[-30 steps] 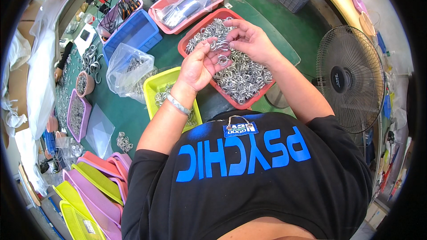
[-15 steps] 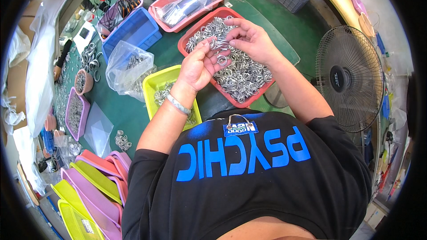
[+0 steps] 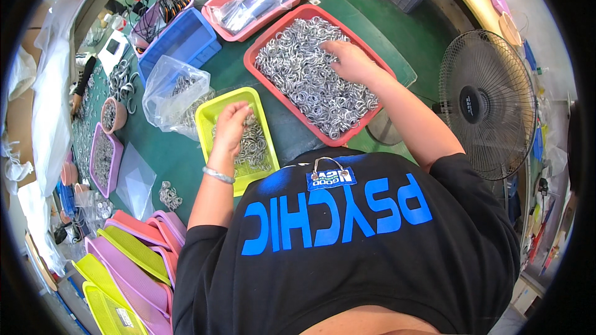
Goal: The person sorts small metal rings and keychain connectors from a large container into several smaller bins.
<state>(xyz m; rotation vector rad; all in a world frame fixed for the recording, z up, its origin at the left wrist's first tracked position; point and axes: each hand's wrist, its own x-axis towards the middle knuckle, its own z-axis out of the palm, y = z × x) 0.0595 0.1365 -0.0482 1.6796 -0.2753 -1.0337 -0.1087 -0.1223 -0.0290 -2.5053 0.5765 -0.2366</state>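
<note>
Small silvery metal rings (image 3: 310,65) fill a red plastic basket (image 3: 251,62) in front of me. My right hand (image 3: 352,62) lies over the far right part of that heap, its thumb and fingers apart and the fingertips at the rings. To the left stands a yellow-green basket (image 3: 266,107) with a smaller pile of metal pieces (image 3: 253,142). Over this basket hangs my left hand (image 3: 230,127), its fingers curled together. What they hold, if anything, I cannot make out. A bracelet (image 3: 218,175) circles my left wrist.
Beyond stand a pink basket (image 3: 208,15) with bagged parts and a blue bin (image 3: 215,46). A clear plastic bag (image 3: 167,96) of metal pieces lies left of the yellow-green basket. Stacked baskets (image 3: 133,254) sit at lower left; a black fan (image 3: 484,105) stands right.
My left hand has moved left and nearer, from over the red basket to the yellow-green one. My right hand has come down onto the rings. The two hands have parted.
</note>
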